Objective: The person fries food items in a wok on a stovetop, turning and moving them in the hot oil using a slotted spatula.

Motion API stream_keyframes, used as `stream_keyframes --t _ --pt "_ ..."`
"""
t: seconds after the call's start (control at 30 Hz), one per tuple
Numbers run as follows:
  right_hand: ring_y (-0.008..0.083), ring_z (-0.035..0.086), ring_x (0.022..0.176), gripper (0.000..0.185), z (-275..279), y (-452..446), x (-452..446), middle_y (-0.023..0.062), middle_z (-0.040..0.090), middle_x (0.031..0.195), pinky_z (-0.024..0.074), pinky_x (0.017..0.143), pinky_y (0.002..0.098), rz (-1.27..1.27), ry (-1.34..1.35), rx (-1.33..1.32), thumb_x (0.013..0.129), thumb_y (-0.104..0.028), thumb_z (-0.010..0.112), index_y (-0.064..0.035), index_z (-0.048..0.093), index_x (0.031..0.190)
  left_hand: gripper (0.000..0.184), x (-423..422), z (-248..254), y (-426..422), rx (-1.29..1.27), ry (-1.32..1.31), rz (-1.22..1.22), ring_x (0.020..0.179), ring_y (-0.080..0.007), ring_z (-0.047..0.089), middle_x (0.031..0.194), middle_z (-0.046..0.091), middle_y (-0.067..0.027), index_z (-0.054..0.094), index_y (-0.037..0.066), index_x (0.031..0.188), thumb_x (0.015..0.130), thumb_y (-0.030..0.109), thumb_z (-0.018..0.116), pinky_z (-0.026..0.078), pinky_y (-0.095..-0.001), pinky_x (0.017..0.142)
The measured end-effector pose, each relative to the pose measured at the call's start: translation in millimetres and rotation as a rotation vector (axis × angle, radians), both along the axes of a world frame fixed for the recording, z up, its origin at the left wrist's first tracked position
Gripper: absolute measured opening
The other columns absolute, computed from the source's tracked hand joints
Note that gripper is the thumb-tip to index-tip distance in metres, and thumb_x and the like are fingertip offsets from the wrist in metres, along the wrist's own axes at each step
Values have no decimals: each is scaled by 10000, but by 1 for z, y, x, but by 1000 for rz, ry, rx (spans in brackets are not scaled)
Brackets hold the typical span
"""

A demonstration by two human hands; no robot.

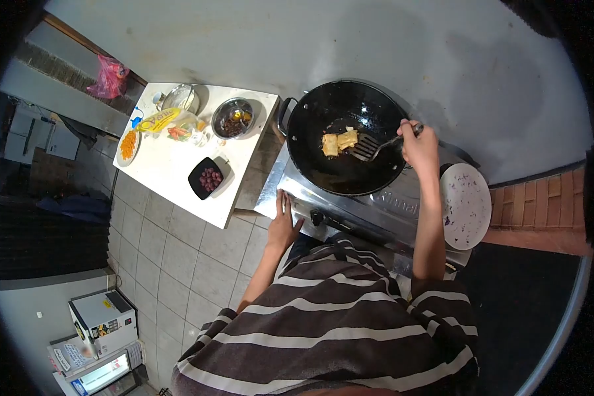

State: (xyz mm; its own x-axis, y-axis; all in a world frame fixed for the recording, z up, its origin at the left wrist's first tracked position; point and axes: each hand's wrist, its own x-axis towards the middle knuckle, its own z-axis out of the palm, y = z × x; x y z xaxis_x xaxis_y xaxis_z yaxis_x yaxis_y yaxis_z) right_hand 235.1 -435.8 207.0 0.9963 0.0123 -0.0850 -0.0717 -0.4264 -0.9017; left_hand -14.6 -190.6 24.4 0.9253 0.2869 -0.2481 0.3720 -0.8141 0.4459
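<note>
My right hand (419, 146) is closed around the handle of a slotted spatula (367, 149). Its slotted head reaches into a black wok (317, 173) and touches golden-yellow fried pieces (338, 141) near the middle of the pan. What these pieces are made of I cannot tell. The wok sits on a silver gas stove (400, 212). My left hand (283, 224) rests at the stove's front left corner, fingers stretched out and holding nothing, close to a black knob (317, 217).
A white plate (465, 208) with purple bits lies right of the wok. On the white table (178, 177) at left stand a steel bowl (233, 119), a black dish (206, 178) of reddish pieces, and a plate (128, 146) of orange bits. A wall rises behind the stove.
</note>
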Motion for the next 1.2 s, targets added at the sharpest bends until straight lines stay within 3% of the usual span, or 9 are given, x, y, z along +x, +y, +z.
stream_keyframes --t 0.4,0.47,0.6,0.7,0.8,0.83,0.93,0.97,1.2 --pt "101 452 361 301 7 16 2 6 487 507 281 324 258 107 19 154 991 -290 537 -39 612 841 1015 -2 -12 1 3 -48 2 996 -428 659 1649 10 -134 62 13 1562 843 326 707 579 -457 726" --pt "117 513 396 328 13 21 -2 26 500 482 403 434 301 100 -17 73 973 -264 557 -3 644 795 1012 -2 -12 1 11 -38 1 1014 -424 655 1649 10 -135 67 4 1559 844 325 707 580 -453 731" --pt "159 546 443 302 -3 24 3 76 545 521 426 496 320 177 -62 29 974 -264 572 -7 656 841 1003 -1 0 -3 2 -10 7 1039 -423 647 1647 12 -140 75 -8 1555 848 321 706 580 -452 746" --pt "266 569 537 230 -9 28 5 172 594 636 438 570 349 180 -246 -51 963 -247 605 -22 653 961 1000 0 1 -2 -3 31 18 1065 -422 638 1646 10 -144 76 -13 1553 849 315 705 578 -455 767" --pt "279 585 552 193 0 36 -6 159 628 675 454 587 351 211 -454 -104 958 -204 608 -16 644 981 997 -1 -7 -1 28 -57 -13 1075 -425 634 1646 8 -149 75 -12 1553 850 312 704 576 -459 783" --pt "300 615 630 146 7 38 -11 165 660 787 473 615 361 273 -424 -35 956 -153 606 -15 633 991 996 0 -4 -2 24 -36 -6 1081 -426 632 1645 8 -150 77 -12 1552 851 314 704 576 -460 787" --pt "259 620 731 130 0 46 -11 143 636 830 479 668 342 394 -556 -14 964 -142 606 -14 617 982 996 -1 -6 -2 24 -26 -5 1076 -428 633 1644 8 -152 79 -13 1551 851 318 704 576 -461 785" --pt "303 621 777 112 2 45 -13 155 629 891 477 679 364 435 -445 -57 962 -121 603 -13 611 991 997 -1 -8 -1 30 -41 -8 1065 -430 637 1644 8 -154 79 -14 1551 850 320 705 577 -461 779" --pt "346 606 772 112 -11 36 -14 160 627 876 476 687 387 534 -505 -171 953 -121 605 -20 623 999 1005 0 -4 -2 31 -6 -1 986 -436 661 1643 5 -160 69 -16 1550 850 324 705 580 -460 746"
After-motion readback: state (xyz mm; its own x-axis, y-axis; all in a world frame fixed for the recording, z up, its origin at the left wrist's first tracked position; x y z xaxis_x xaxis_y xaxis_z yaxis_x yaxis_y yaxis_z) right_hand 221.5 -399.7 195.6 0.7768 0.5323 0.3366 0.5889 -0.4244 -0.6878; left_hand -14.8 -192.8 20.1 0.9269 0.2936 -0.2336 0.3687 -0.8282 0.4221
